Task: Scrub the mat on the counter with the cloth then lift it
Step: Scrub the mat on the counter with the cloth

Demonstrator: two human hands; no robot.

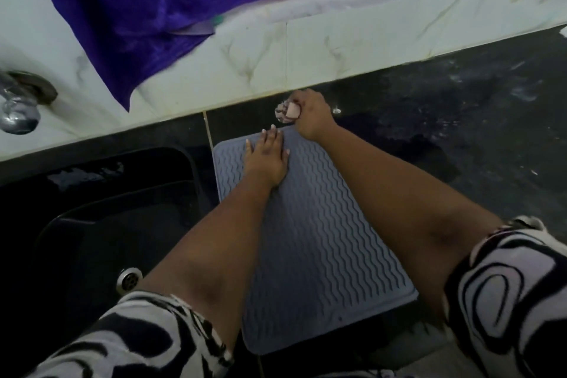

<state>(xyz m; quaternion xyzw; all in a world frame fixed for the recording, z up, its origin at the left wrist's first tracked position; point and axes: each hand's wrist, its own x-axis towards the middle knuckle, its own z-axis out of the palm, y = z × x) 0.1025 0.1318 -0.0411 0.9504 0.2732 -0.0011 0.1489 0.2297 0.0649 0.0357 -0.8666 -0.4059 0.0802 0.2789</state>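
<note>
A grey-blue mat [319, 242] with a wavy ribbed pattern lies flat on the dark counter [475, 120], right of the sink. My left hand [267, 157] rests flat on the mat's far end, fingers spread, palm down. My right hand [310, 113] is clenched around a bunched pale cloth [287, 111] at the mat's far right corner, close to the wall. Both forearms cross over the mat and hide parts of it.
A black sink [101, 224] with a metal drain [129, 280] sits left of the mat. A chrome tap [18, 101] sticks out of the white marbled wall. Purple fabric [153, 3] hangs over the wall. The counter to the right looks wet.
</note>
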